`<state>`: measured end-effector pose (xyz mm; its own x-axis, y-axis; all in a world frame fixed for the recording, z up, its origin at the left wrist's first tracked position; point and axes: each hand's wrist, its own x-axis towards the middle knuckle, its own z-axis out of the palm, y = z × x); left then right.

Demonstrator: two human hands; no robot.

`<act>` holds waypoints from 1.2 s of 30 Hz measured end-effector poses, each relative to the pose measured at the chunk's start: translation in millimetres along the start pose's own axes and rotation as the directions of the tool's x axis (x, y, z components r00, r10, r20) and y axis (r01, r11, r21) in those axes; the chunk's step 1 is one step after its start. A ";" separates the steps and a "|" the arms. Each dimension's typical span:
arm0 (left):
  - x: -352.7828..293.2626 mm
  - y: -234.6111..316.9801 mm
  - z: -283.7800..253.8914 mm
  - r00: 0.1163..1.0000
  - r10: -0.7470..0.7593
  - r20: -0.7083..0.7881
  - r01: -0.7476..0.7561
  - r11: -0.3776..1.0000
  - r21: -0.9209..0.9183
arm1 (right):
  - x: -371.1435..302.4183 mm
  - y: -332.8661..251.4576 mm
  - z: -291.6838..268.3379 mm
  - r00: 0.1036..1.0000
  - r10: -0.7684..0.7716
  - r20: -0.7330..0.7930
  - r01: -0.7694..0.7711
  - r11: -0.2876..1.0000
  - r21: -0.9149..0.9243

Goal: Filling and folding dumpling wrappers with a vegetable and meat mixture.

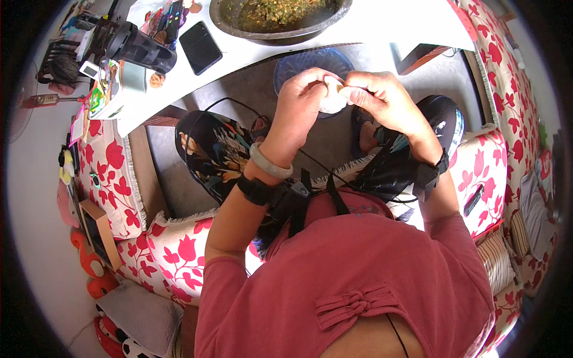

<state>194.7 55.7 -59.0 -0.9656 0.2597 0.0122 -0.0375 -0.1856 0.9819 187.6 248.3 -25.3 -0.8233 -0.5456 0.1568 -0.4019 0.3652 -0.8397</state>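
Both grips are closed on one item: a small pale dumpling (333, 98), held between the two hands above the lap. The left hand (301, 101) cups it from the nine o'clock side, fingers curled over the top. The right hand (382, 98) pinches its edge from the three o'clock side, thumb and forefinger pressed together on the dough. The two hands touch across the piece, so neither is nearer than the other. The dumpling's long axis cannot be told for certain, as fingers cover most of it; the visible part runs roughly from twelve to six o'clock.

Left wrist carries a pale bangle (270, 164) and a black strap (258, 190); right wrist carries a black strap (431, 173).

At twelve o'clock from the hands, well apart, a dark bowl of chopped green-and-brown filling (277, 15) stands on the white worktop (250, 53). A black phone (200, 46) lies on the same worktop at about ten o'clock. Directly beneath the hands, a blue patterned round item (310, 62) lies under the worktop edge; its kind cannot be determined.
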 end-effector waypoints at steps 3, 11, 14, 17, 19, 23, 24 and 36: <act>-0.8 2.7 -1.2 1.000 0.002 0.024 -0.003 1.000 0.029 | 1.4 -0.9 -3.1 1.000 0.019 0.008 -0.020 0.997 0.074; -2.2 7.9 -1.2 0.995 -0.060 0.080 0.056 0.997 0.059 | 1.7 3.6 -12.8 0.994 0.038 0.098 -0.037 0.999 -0.012; -2.2 7.0 -2.0 0.992 -0.058 0.115 0.049 0.995 0.083 | 3.4 11.4 -12.5 0.988 0.070 0.135 -0.080 0.994 0.071; -3.2 6.8 -2.1 0.989 -0.095 0.110 0.085 0.992 0.095 | 7.2 4.9 -10.3 0.989 0.061 0.133 -0.073 0.994 0.082; -2.5 3.5 -3.5 0.987 -0.110 0.113 0.095 0.987 0.127 | 7.7 3.4 -10.5 0.987 0.060 0.147 -0.070 0.996 0.064; -1.8 4.1 -2.9 0.982 -0.130 0.135 0.116 0.988 0.106 | 6.5 15.2 -15.7 0.977 0.061 0.203 -0.091 0.986 0.141; -0.7 3.0 -1.1 0.987 -0.109 0.116 0.098 0.991 0.095 | 7.7 19.1 -17.3 0.967 0.059 0.248 -0.115 0.969 0.218; -2.4 -10.4 -0.4 0.993 -0.090 0.079 0.085 0.994 0.067 | 13.7 30.2 -11.3 0.944 0.103 0.312 -0.230 0.885 0.406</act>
<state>197.3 56.6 -69.3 -0.9348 0.3497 -0.0616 -0.1021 -0.0988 0.9899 159.6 260.4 -42.6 -0.6937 -0.7132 -0.1006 -0.0033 0.1428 -0.9897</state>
